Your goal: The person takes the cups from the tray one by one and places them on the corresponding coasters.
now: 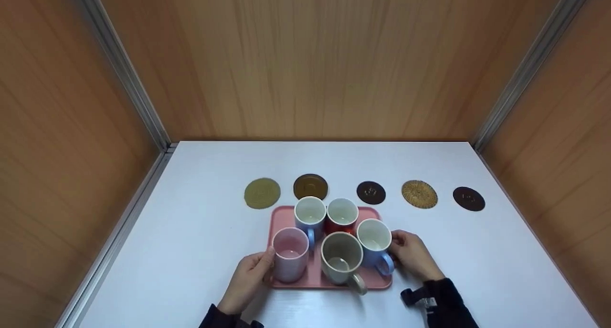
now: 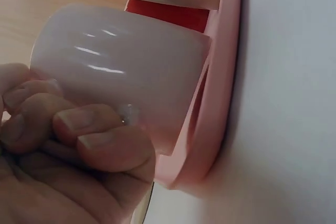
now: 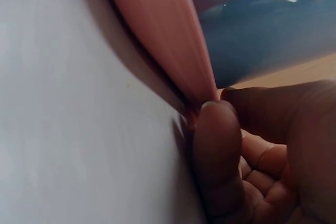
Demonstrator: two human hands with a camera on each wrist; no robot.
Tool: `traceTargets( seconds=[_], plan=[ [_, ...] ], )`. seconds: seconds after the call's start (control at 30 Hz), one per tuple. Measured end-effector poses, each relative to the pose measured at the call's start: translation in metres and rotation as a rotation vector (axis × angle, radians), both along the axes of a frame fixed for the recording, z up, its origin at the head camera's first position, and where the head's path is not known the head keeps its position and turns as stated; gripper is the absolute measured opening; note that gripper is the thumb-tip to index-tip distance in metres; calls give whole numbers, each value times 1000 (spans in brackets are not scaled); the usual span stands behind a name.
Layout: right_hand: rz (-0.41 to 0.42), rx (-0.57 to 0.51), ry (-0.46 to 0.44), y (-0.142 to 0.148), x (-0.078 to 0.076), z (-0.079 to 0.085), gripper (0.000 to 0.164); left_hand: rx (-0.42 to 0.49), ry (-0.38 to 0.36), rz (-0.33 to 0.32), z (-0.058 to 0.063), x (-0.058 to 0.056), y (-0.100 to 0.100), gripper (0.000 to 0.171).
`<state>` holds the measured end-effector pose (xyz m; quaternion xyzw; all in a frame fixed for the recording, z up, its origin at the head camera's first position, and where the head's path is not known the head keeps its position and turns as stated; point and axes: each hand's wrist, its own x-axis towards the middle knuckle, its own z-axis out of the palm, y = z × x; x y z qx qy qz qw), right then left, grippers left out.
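A pink tray [image 1: 314,276] carries several mugs. My left hand [image 1: 248,275] holds the pink mug [image 1: 290,266] at its left side, fingers curled by its handle, which they mostly hide in the left wrist view. My right hand [image 1: 414,252] pinches the tray's right edge between thumb and finger, as the right wrist view shows, close beside a blue mug [image 1: 371,257]. A grey-beige mug [image 1: 334,270] stands at the tray's front middle, its handle over the front edge. Behind are a light blue mug [image 1: 305,225] and a red mug [image 1: 334,227].
Beyond the tray, coasters lie in a row: a green coaster [image 1: 262,193], a brown coaster [image 1: 310,186], a dark coaster [image 1: 371,193], a woven tan coaster [image 1: 419,194] and another dark coaster [image 1: 468,198]. Wooden panels [image 1: 315,65] border the white table [image 1: 191,213].
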<state>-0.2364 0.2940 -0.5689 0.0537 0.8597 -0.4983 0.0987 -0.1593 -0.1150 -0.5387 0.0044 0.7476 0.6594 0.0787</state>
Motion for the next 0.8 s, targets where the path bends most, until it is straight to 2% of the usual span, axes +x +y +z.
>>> traceTargets(
  seconds=[0.17, 0.3, 0.5, 0.67, 0.8],
  plan=[
    [2, -5, 4, 1, -1, 0, 21, 61, 69, 29, 4, 3, -2, 65],
    [8, -12, 6, 1, 0, -1, 22, 65, 100, 69, 7, 2, -6, 66],
    [7, -55, 33, 2, 0, -2, 22, 1, 110, 167, 10, -6, -8, 68],
    [5, -48, 40, 2, 0, -2, 20, -57, 186, 229, 7, -15, -9, 63],
    [3, -47, 21, 1, 1, -1, 22, -43, 231, 269, 4, -20, -12, 63]
  ],
)
